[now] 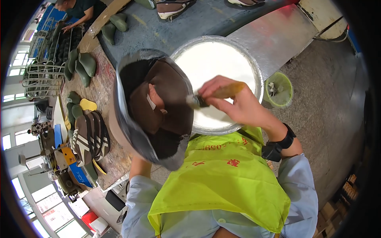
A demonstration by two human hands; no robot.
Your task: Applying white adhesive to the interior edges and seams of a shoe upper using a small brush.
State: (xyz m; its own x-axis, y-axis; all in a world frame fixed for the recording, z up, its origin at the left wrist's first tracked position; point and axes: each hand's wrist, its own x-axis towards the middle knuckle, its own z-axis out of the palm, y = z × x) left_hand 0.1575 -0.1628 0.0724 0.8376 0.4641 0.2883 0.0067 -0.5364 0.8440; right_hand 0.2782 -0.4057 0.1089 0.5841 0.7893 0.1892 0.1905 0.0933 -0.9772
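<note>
My left hand [156,96] is closed on a large brown hollow piece with a dark, ragged rim [174,85], whose exact kind I cannot make out. Only some fingers show, inside it beside a small white strip; the left forearm disappears behind it. My right hand [234,101] is closed around a brush with a yellowish handle [230,89]. Motion blurs its bristles, which are at the piece's right edge. Beneath my right hand stands a round metal basin [258,75] holding white liquid, partly covered by the brown piece.
Brown shoes with pale stripes [90,137] and green shoe lasts [85,67] lie on the worn table at left. More shoes [172,8] sit on the blue-grey surface ahead. A green bin [279,89] stands right of the basin. A person [85,14] works at far left.
</note>
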